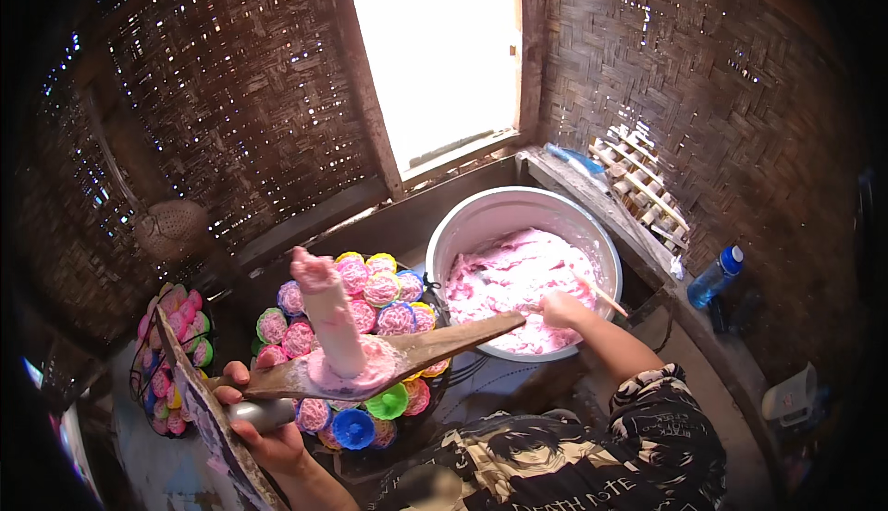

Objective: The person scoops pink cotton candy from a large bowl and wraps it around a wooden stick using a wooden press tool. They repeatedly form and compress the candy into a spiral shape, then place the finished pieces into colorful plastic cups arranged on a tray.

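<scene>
My left hand (267, 428) grips a wooden press piece (444, 344) and a grey metal cylinder (262, 414) near its left end. From the wooden piece rises a pale plunger (336, 330), smeared with pink dough at its tip and base. My right hand (563, 310) reaches into a large metal pot (520, 199) of pink dough (520, 261); its fingertips are partly hidden, and whether they hold dough cannot be seen. A thin light stick (612, 301) leans over the pot's right rim. Beneath the press lie many colourful molds (381, 289) filled with pink strands.
More filled molds (166, 372) stand at the far left behind a dough-smeared board edge (201, 414). A blue molded cup (354, 429) and a green one (388, 402) show bare insides. A blue bottle (714, 277) and a plastic jug (789, 396) are at the right.
</scene>
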Motion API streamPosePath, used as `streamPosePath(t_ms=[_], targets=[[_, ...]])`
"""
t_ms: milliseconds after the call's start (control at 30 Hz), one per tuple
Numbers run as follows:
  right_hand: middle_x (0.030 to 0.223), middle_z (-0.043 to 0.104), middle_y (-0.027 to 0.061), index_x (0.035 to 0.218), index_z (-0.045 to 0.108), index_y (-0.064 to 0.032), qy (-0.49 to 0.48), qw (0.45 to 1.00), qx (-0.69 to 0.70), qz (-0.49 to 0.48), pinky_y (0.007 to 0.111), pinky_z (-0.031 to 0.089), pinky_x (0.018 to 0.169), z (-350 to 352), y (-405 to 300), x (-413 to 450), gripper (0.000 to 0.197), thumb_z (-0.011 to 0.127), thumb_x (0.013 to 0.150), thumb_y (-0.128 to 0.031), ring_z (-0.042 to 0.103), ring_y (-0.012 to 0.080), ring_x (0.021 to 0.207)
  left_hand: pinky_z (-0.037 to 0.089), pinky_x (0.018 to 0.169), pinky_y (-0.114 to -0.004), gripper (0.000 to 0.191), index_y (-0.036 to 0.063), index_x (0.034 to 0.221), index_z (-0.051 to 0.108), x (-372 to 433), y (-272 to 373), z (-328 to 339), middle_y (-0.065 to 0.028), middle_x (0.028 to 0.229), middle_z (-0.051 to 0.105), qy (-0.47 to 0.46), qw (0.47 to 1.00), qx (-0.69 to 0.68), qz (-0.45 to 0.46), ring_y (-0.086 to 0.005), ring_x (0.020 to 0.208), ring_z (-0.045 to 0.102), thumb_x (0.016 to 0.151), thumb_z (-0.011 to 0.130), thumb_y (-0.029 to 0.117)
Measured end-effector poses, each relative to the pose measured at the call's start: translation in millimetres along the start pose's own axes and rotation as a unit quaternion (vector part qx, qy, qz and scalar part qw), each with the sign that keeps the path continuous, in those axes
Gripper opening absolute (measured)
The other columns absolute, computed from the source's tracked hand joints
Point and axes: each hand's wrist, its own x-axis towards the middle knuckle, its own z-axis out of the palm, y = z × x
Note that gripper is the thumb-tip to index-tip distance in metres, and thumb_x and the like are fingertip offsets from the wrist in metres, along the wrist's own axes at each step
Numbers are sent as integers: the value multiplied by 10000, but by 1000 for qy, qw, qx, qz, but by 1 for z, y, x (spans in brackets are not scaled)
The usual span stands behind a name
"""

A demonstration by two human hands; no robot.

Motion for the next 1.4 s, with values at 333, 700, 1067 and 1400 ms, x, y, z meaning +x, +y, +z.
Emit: streamPosePath(t_ms=[333,700,1067,1400], targets=[[625,546,-37,1042,662,-16,-83,946,302,-80,223,361,480,-170,53,-109,368,671,807,-300,462,42,548,521,718,-354,354,28,1054,504,4,-59,30,-72,908,560,-98,969,-15,-226,-232,818,611,764,674,138],[832,668,39,1105,623,0,-27,929,262,-260,236,442,667,-244,25,-143,423,716,778,-253,537,57,747,472,777,-422,488,49,963,628,38,-125,135,-203,919,614,-362,754,502,-218,-370,887,604,620,701,390],[701,558,1,918,646,-147,374,814,-264,-357,327,440,618,-265,-65,-169,225,662,732,-273,582,165,674,470,796,-413,405,40,893,668,35,-122,155,-196,961,608,-397,733,516,-196,-358,918,596,637,674,353],[786,599,-19,1015,643,-123,477,715,-331,-389,274,421,609,-228,-74,-183,241,588,802,-222,584,133,706,472,805,-405,419,49,916,668,42,-136,133,-203,918,639,-334,774,469,-262,-352,903,616,639,682,364]])
